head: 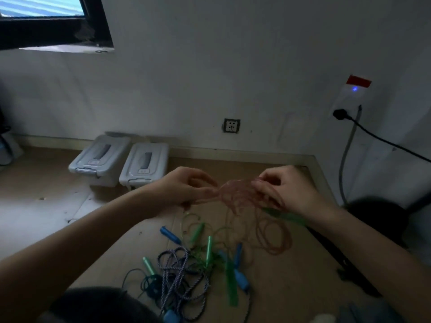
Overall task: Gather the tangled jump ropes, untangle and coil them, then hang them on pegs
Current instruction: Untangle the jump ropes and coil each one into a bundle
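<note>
Both hands are raised above the floor [291, 287], joined by a knot of pink rope [235, 194] stretched between them, so nothing passes straight through that gap. Beneath it, pink loops hang down to the floor and block the way under the right hand [293, 190]. The heap of tangled ropes [193, 264] with green and blue handles fills the floor in front of the person. Bare floor lies open left of the heap and under the left hand [186, 185]. Two lidded bins [121, 159] stand against the wall ahead on the left. A black cable [384, 142] crosses the right wall.
</note>
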